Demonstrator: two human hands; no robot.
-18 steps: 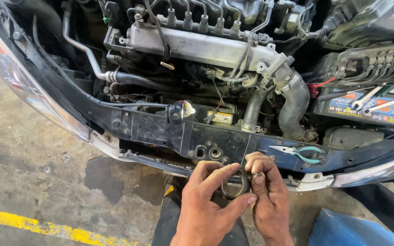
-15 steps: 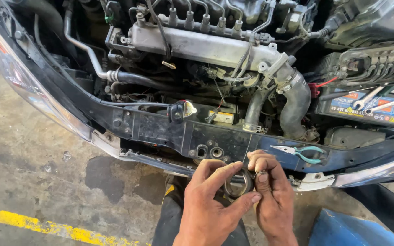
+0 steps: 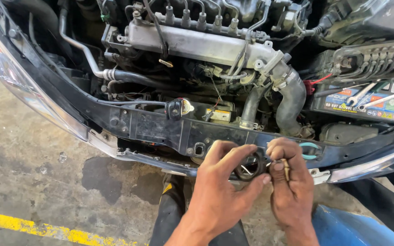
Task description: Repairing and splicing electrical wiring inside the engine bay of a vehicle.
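Hands together at six o'clock, barely shifted since a moment ago: left hand pinching dark ring, right hand steadying it, below front crossmember.

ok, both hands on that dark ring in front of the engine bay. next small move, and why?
Probably a slight turn of the ring against the left hand. The left thumb and fingers pinch it by the rim, and the right hand presses a small tan piece at its edge. What that piece is cannot be told.
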